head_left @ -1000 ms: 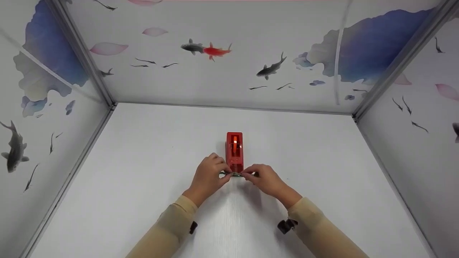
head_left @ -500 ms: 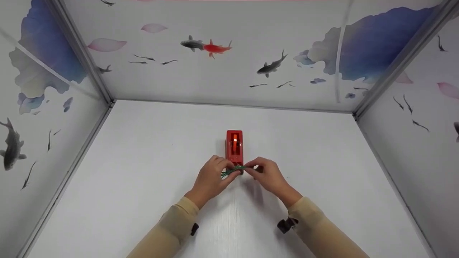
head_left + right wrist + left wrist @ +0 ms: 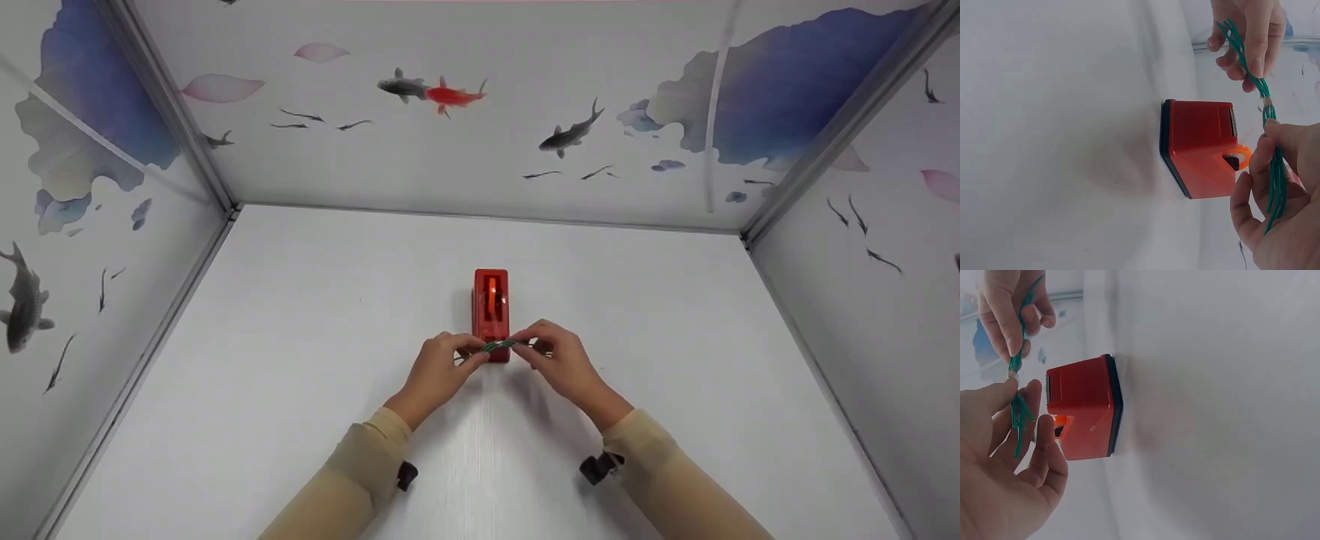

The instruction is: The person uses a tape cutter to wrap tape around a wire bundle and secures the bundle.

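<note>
My left hand (image 3: 439,367) and right hand (image 3: 559,364) pinch a bundle of thin green wires (image 3: 496,346) from either side. In the right wrist view the wires (image 3: 1268,104) run from one hand to the other, their loose ends spreading out past the fingers. A clear or pale band, apparently tape, wraps the middle of the bundle between the two pinches. Just beyond the hands stands a red tape dispenser (image 3: 491,307) with an orange tape core and a dark base. In the head view the bundle passes over its near end, where the toothed cutter (image 3: 1234,122) is.
The dispenser stands on a white table (image 3: 337,300). Panels printed with fish and petals enclose it at the back (image 3: 315,172) and both sides, with metal rails at the corners. A small dark device (image 3: 600,469) sits at each wrist.
Both hands have lifted the bundle from the dispenser's near edge to above its near end. The bundle tilted midway and is now roughly level. The camera view has shifted slightly.
</note>
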A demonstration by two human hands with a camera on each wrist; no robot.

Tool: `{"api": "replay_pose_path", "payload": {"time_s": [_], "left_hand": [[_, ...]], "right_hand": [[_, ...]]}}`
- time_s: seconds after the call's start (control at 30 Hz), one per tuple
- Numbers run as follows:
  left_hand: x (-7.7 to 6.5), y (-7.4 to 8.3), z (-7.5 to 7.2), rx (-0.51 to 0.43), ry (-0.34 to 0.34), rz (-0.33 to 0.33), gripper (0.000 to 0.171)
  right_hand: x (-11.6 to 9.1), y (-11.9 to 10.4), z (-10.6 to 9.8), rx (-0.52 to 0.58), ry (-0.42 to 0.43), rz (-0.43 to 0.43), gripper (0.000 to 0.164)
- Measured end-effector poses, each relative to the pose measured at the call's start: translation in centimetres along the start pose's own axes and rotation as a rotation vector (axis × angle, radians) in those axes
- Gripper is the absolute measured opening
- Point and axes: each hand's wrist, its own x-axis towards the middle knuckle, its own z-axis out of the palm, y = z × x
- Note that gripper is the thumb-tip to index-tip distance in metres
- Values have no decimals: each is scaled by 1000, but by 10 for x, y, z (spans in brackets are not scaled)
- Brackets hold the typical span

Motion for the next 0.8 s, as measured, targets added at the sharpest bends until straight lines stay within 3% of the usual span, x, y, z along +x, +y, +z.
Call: {"api": "replay_pose_path", "payload": {"time_s": [0.43, 0.8], "left_hand": [[1, -3, 0, 19, 2, 22, 15], [0, -2, -1, 124, 76, 87, 23]], "right_hand": [[0, 1, 1, 22, -1, -16, 16], [-3, 4, 2, 50, -9, -27, 17]]}}
